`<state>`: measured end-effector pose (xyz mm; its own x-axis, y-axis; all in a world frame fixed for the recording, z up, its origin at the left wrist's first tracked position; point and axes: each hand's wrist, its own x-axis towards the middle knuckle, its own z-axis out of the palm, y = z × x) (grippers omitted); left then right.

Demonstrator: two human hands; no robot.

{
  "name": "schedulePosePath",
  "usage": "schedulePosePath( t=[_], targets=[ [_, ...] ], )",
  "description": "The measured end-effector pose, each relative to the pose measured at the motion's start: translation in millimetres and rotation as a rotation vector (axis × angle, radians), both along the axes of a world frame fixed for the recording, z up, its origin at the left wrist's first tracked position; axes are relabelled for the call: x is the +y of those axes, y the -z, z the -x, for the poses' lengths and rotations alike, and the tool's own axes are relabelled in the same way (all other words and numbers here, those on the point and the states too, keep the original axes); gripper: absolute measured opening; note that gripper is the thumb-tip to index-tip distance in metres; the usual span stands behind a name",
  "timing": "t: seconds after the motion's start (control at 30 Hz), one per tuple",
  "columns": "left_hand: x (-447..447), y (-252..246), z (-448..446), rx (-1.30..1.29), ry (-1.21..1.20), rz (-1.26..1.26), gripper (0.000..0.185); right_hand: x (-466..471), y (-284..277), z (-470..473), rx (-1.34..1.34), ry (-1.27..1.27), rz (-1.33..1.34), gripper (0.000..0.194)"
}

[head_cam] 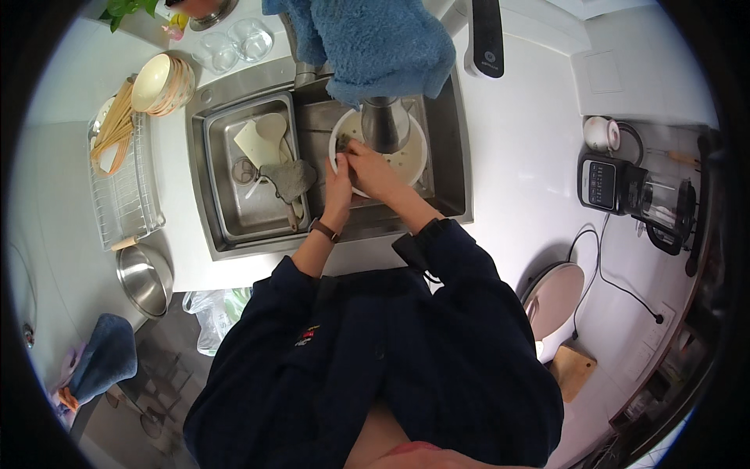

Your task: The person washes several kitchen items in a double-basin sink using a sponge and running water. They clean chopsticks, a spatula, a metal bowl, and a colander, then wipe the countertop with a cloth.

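Observation:
Both hands are over a white colander (418, 143) in the right part of the steel sink. Pinched in the fingers of my right hand (370, 167) is a small dark green item (343, 142), too blurred to name. My left hand (338, 190) lies across the colander's near-left rim, its fingertips against my right hand. Whether it grips the rim or the green item is hidden. Just beyond my right hand, a shiny steel faucet head (385, 124) hangs over the colander. A blue towel (375, 47) drapes above it.
Left of the colander, a steel basin (220, 193) holds a grey cloth (290, 179), a pale spoon (271, 130) and a cutting sheet (252, 146). Stacked bowls (153, 82), a wire dish rack (123, 205) and a steel bowl (143, 278) stand farther left. A blender (638, 196) is at right.

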<state>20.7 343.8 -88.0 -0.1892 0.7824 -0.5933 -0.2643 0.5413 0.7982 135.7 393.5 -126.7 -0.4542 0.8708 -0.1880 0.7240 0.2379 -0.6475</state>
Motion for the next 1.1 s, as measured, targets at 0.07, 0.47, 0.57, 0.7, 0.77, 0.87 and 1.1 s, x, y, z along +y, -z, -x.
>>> schedulePosePath(
  t=[0.07, 0.47, 0.57, 0.7, 0.77, 0.87, 1.1],
  targets=[
    [-1, -2, 3, -0.077, 0.012, 0.059, 0.051, 2, 4, -4, -0.060, -0.070, 0.038, 0.031],
    [-4, 18, 8, 0.055, 0.051, -0.101, 0.059, -4, 7, 2, 0.044, 0.167, -0.074, 0.038],
    [4, 18, 20, -0.114, 0.016, -0.074, 0.059, 3, 0, 10, 0.035, -0.096, -0.057, 0.036],
    [2, 26, 24, -0.175, 0.026, -0.055, 0.059, 17, -3, 8, 0.089, 0.064, -0.070, 0.031],
    [2, 30, 24, -0.188, 0.013, -0.047, 0.060, 21, 0, 5, 0.285, 0.255, -0.082, 0.030],
    [3, 33, 24, -0.221, 0.034, -0.004, 0.061, 19, 7, 0, 0.242, 0.242, 0.191, 0.033],
    [10, 24, 11, -0.197, 0.122, -0.034, 0.064, 6, -5, -22, 0.004, 0.166, 0.099, 0.035]
  ],
)
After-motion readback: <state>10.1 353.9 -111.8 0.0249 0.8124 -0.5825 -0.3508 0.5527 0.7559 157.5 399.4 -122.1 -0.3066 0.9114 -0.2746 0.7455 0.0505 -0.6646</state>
